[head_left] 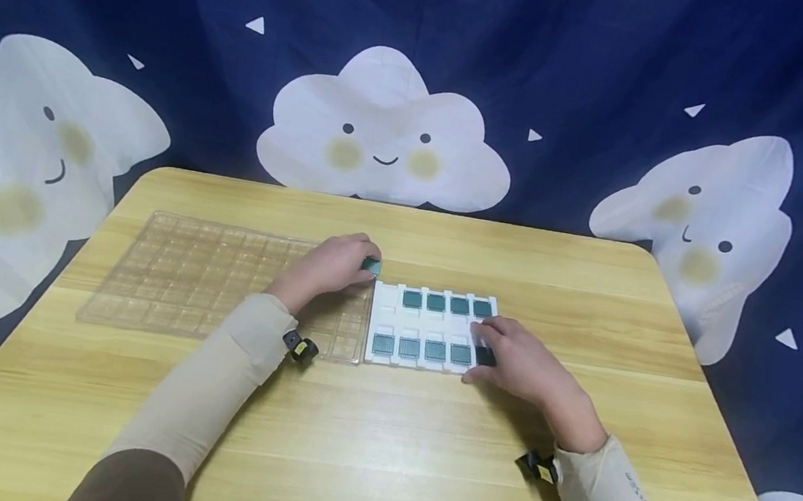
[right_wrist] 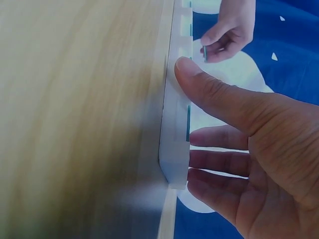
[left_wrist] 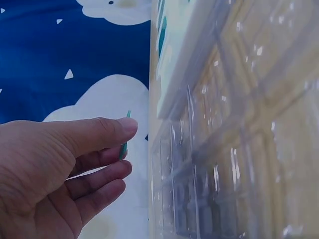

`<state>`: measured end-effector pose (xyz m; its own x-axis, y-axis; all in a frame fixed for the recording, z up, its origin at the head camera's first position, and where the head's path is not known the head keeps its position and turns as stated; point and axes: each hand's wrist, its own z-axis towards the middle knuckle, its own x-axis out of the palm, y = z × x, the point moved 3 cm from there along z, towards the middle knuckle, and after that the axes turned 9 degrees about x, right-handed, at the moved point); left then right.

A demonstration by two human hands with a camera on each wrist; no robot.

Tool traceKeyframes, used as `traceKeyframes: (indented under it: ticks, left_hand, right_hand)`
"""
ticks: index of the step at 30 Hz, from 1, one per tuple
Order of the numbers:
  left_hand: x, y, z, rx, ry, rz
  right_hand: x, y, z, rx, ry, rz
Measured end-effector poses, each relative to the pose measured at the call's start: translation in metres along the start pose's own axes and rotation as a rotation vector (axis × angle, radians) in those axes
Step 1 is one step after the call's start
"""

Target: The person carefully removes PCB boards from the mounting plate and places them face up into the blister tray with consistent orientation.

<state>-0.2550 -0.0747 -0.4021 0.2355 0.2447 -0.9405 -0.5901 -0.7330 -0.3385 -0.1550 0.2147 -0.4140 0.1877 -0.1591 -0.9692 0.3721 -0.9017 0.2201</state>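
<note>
In the head view my left hand reaches over the right end of a clear plastic compartment tray. Thumb and fingertips pinch a small green circuit board, seen edge-on in the left wrist view as a thin green strip. My right hand rests at the right end of a white slotted tray. In the right wrist view its thumb lies against the tray's side, and the fairly straight, spread fingers touch the top face. One dark board is partly hidden under this hand.
Two rows of green circuit boards sit in the white tray; the far-left slot is bare. Both trays lie side by side on a wooden table. A dark blue curtain with clouds hangs behind the table's far edge.
</note>
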Motion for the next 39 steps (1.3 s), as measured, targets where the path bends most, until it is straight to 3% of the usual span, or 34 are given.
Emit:
traceKeyframes:
  ticks: [12, 39]
  left_hand:
    - [0.0, 0.021, 0.004, -0.076, 0.039, -0.039]
    - [0.008, 0.035, 0.016, -0.07, 0.062, -0.094]
  right_hand:
    - [-0.001, 0.002, 0.0, 0.009, 0.019, 0.004]
    - [-0.002, 0.002, -0.001, 0.002, 0.002, 0.001]
